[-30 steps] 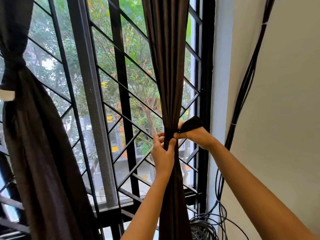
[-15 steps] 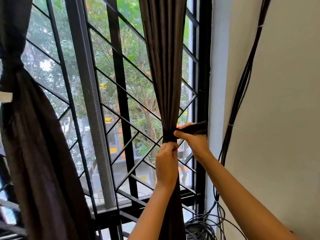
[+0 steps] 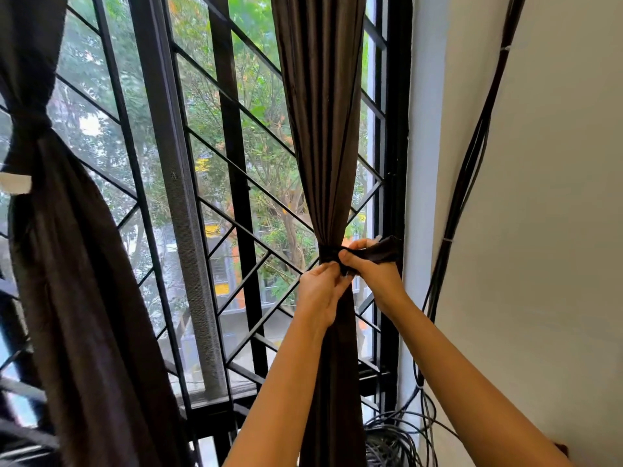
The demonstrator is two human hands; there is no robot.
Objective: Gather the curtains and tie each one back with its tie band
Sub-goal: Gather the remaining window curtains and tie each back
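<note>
At the window's right side, I see the right curtain (image 3: 323,129) gathered into a narrow bundle, with the band (image 3: 382,251) wrapped round its waist. The left hand (image 3: 320,291) has its fingers curled, pinching the band where it crosses the front of the bundle. The right hand (image 3: 376,279) grips the band's loose end between thumb and fingers; that end sticks out rightward, toward the frame (image 3: 399,163). The two hands sit just beside each other. Far left, the left curtain (image 3: 77,264) hangs gathered and cinched high up. Cables (image 3: 472,156) run down the wall (image 3: 556,197) and coil at the bottom.
</note>
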